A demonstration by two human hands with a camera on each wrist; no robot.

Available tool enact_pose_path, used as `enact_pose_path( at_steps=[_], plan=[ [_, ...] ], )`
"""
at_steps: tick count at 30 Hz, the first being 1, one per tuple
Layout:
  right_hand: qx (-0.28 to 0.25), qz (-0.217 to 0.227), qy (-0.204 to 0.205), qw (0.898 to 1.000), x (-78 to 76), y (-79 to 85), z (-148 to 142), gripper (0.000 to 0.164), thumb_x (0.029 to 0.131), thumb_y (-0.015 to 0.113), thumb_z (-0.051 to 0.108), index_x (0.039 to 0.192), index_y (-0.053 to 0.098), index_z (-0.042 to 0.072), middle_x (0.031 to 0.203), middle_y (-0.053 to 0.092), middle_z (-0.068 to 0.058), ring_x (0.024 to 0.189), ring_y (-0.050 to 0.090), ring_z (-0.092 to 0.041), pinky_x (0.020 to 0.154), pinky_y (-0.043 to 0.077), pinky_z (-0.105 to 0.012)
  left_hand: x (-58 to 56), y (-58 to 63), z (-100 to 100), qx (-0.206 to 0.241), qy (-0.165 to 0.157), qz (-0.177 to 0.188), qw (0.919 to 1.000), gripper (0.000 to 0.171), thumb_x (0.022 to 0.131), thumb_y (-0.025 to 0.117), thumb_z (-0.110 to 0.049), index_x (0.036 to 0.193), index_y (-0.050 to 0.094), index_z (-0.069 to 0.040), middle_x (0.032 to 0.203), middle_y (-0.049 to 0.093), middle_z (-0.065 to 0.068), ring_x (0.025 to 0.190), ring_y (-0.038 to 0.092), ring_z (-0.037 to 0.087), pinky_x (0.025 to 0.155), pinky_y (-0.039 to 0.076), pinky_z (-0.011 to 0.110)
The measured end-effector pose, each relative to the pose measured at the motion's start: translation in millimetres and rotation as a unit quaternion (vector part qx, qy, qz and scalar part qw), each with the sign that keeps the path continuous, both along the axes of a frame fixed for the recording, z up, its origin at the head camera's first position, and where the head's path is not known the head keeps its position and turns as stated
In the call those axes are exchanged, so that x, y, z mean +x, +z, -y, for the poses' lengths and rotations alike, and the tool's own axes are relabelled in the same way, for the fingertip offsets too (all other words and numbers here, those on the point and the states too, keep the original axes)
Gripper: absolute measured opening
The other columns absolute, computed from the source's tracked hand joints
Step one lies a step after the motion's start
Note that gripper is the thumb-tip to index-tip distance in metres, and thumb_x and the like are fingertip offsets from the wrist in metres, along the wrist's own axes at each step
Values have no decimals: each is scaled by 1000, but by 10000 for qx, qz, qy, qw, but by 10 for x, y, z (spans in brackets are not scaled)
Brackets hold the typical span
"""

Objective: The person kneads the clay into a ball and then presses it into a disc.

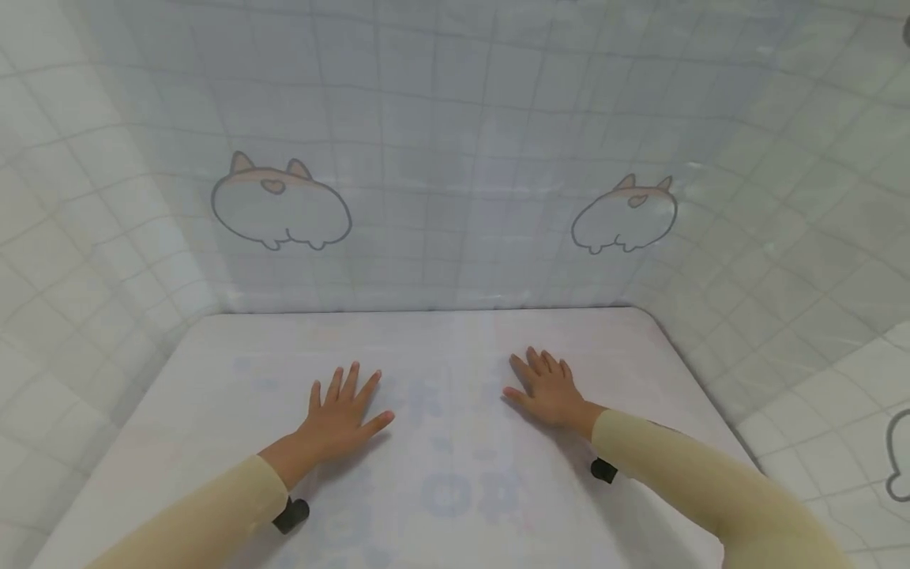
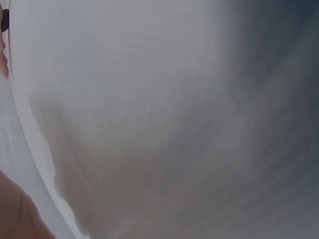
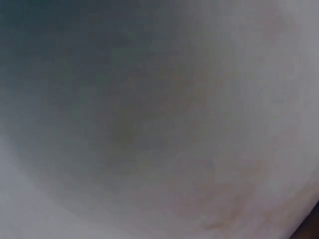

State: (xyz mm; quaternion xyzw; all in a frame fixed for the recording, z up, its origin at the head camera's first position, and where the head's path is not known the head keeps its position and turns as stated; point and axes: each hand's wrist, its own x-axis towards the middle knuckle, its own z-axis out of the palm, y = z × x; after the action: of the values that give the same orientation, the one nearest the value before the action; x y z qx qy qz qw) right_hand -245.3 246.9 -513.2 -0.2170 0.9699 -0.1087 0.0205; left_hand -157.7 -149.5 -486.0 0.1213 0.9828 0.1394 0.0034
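Palm down, the left hand (image 1: 334, 427) rests on the left half of a white table (image 1: 455, 348), its fingers straight and spread. The right hand (image 1: 550, 391) lies flat on the right half, a little farther back, also with fingers spread and nothing held. Cream sleeves cover both forearms, and a small black device shows under each wrist. In the left wrist view, the blurred table surface (image 2: 124, 74) fills most of the picture, with part of the left hand (image 2: 17, 214) at the lower left edge. A blurred, shadowed table surface (image 3: 224, 124) fills the right wrist view.
A pale grid-patterned sheet (image 1: 441, 158) rises behind the table's far edge and continues along both sides. Two cartoon corgi prints (image 1: 280, 205) decorate its back. Faint bluish marks show on the tabletop between the hands.
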Motion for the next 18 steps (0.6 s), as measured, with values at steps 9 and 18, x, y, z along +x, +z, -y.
enact_pose_path(
  at_steps=[9,18],
  plan=[
    [66,1,-98,9999,-44,-44,46,89,94,31,78,162,17,21,166,5,-18,150,3,-46,113,-2,-70,-32,2,-16,44,-1,-87,10000,86,97,42,-70,160,25,-14,164,9,26,148,5,52,108,-2,75],
    [-61,-270,-187,9994,-24,-114,49,89,94,34,77,162,18,21,166,7,-19,150,5,-47,112,-4,-71,-78,-119,30,-36,83,-65,9999,89,96,36,-75,161,22,-15,164,5,26,148,2,51,109,-6,73]
  ],
)
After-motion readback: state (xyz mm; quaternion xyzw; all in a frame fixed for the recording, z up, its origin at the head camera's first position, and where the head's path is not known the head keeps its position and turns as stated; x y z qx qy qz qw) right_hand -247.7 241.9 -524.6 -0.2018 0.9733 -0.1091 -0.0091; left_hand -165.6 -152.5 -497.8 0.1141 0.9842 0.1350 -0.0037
